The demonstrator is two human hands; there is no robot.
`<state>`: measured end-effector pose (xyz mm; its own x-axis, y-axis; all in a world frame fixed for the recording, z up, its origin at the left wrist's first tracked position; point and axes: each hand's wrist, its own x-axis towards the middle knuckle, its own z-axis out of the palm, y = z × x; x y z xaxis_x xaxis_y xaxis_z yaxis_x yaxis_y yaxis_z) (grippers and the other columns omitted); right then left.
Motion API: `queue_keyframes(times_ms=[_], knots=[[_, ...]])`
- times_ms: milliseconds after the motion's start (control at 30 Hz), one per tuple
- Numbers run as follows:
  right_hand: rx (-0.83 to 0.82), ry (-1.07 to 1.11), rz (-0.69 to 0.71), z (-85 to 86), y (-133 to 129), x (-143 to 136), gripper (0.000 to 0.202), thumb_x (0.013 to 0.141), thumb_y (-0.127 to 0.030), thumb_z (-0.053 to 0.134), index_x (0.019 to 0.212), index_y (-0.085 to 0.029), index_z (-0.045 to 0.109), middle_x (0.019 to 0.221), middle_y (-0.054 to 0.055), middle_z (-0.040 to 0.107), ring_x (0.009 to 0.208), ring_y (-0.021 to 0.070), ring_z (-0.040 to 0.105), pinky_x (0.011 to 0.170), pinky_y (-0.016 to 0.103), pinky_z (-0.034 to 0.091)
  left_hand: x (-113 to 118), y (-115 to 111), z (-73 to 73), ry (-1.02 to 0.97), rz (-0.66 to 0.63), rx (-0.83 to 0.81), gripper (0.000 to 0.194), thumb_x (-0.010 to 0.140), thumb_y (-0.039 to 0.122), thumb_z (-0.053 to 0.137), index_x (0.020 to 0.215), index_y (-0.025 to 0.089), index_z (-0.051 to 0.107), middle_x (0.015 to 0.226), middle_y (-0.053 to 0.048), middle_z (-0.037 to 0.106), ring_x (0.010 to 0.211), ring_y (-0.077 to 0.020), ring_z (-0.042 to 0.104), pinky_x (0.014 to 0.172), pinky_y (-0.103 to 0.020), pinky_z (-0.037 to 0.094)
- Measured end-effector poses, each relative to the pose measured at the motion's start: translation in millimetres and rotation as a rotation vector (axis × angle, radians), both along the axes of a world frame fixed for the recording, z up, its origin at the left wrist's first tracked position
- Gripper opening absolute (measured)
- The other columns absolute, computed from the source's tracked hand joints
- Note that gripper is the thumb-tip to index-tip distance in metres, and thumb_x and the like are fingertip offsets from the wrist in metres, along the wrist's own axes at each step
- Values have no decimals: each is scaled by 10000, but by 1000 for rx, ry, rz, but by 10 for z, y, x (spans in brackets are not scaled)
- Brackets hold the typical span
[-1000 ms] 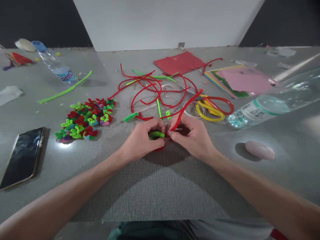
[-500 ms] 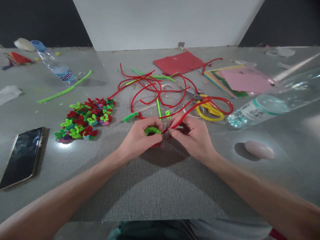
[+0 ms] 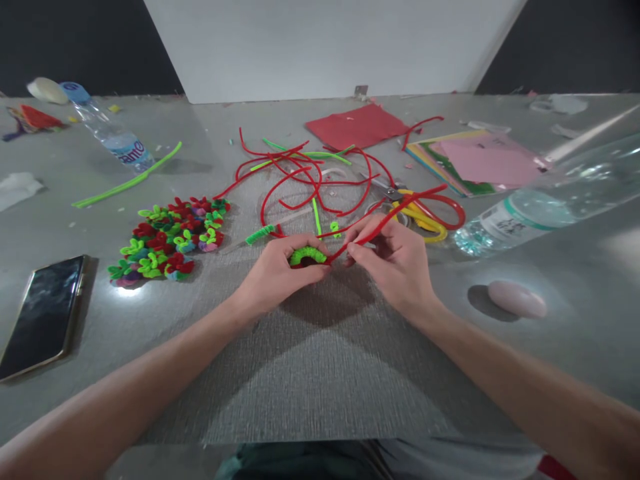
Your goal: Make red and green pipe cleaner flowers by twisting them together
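My left hand [image 3: 277, 270] is closed around a small ring wrapped in bright green pipe cleaner [image 3: 307, 254], its lower part hidden by my thumb. From the ring's right side runs a red pipe cleaner [image 3: 385, 223], pinched between the thumb and fingers of my right hand [image 3: 395, 260]. Its free end points up and to the right, over the scissors. Just beyond my hands lie loose red pipe cleaners [image 3: 320, 187] in a tangle, with a few green ones among them. A short coiled green piece [image 3: 261, 234] rests on a thin stick left of them.
Small red and green pipe-cleaner flowers [image 3: 160, 243] cluster at left, near a phone [image 3: 45, 313] and a water bottle [image 3: 113, 133]. To the right are yellow-and-red scissors [image 3: 425, 217], coloured paper [image 3: 493, 160], a large bottle [image 3: 530, 207] and a pinkish oval object [image 3: 517, 299].
My right hand has moved slightly right, away from my left, drawing the red pipe cleaner outward. More of the green ring's top shows now.
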<state>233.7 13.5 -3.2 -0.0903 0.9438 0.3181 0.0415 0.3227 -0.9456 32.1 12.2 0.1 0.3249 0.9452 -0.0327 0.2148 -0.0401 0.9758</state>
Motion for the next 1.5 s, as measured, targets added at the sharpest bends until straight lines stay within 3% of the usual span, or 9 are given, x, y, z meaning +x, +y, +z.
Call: queue_keyframes(times_ms=[133, 300, 533, 733, 1000, 1200, 1300, 1500], knots=[[-13, 18, 23, -2, 5, 4, 136, 845, -155, 732, 794, -225, 626, 894, 6, 684, 703, 134, 644, 620, 288, 611, 6, -8, 19, 13, 4, 49, 98, 802, 179, 709, 900, 173, 706, 660, 50, 590, 593, -95, 480, 560, -224, 346], [-119, -10, 182, -9, 17, 23, 128, 877, -147, 656, 805, -231, 591, 803, -24, 587, 667, 121, 570, 597, 265, 563, 3, -17, 13, 18, -36, 137, 124, 782, 95, 663, 878, 171, 686, 742, 43, 625, 651, -92, 520, 621, -216, 403], [22, -178, 267, 14, 24, 37, 108, 948, -195, 637, 869, -199, 711, 761, -15, 630, 680, 118, 547, 606, 261, 427, -12, -24, 6, 5, -98, 103, 63, 850, 147, 653, 885, 166, 701, 734, 41, 662, 664, -100, 577, 643, -216, 438], [-28, -155, 275, -45, 33, 36, 330, 1086, -363, 565, 813, -194, 648, 734, -10, 637, 662, 112, 604, 622, 256, 454, -51, 3, 18, 104, -72, 132, 125, 862, 212, 665, 886, 169, 780, 818, 6, 722, 781, -138, 611, 727, -245, 467], [32, -230, 245, -76, 44, 32, 434, 1134, -369, 471, 738, -208, 547, 699, -21, 569, 655, 113, 550, 638, 279, 406, -62, 30, -21, 80, -40, 132, 108, 858, 238, 688, 875, 182, 778, 788, 17, 700, 756, -136, 593, 708, -243, 465], [19, -238, 257, -66, 27, 32, 425, 1122, -372, 478, 731, -211, 523, 701, -24, 539, 664, 116, 502, 637, 284, 388, -49, 30, -17, 78, -45, 145, 105, 839, 153, 663, 876, 174, 760, 792, 28, 679, 730, -115, 557, 686, -236, 427], [-12, -231, 238, -42, 19, 31, 333, 1076, -362, 568, 779, -213, 555, 708, -37, 507, 642, 110, 460, 592, 275, 357, -39, 33, -10, 21, -59, 182, 100, 852, 147, 672, 926, 170, 734, 847, 20, 692, 769, -118, 580, 717, -237, 441], [-41, -244, 217, -6, 32, 21, 110, 915, -170, 672, 833, -208, 608, 813, -29, 574, 723, 113, 526, 606, 257, 385, -50, 40, -61, -5, -54, 228, 70, 933, 224, 679, 988, 180, 675, 881, 12, 664, 776, -127, 584, 717, -247, 462]])
